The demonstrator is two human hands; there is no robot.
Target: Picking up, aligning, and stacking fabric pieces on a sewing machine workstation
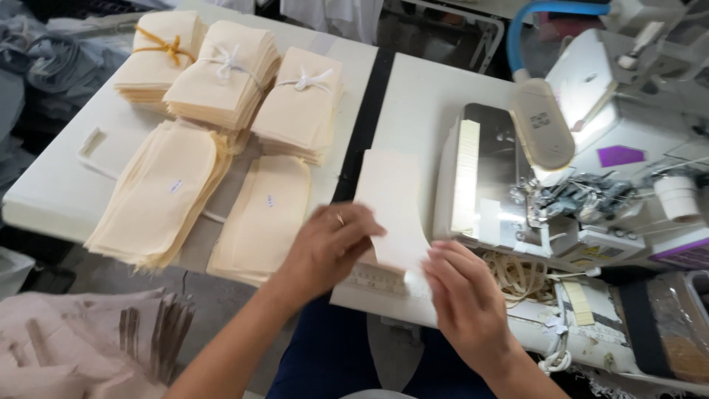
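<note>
sewing machine (591, 199): right end of the worktop (59, 185)
tied bundles (229, 70): far left of the machine
loose stacks (159, 196): nearer, left
lamp (543, 122): over the machine

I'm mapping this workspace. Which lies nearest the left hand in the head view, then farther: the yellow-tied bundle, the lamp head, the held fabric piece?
1. Fabric piece, held by left hand.
2. Lamp head, up right.
3. Yellow-tied bundle, far back left.

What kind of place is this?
Most likely a garment sewing workshop: an industrial sewing machine under a lamp, tied bundles of cut cream fabric pieces, and both hands handling one fabric piece.
</note>
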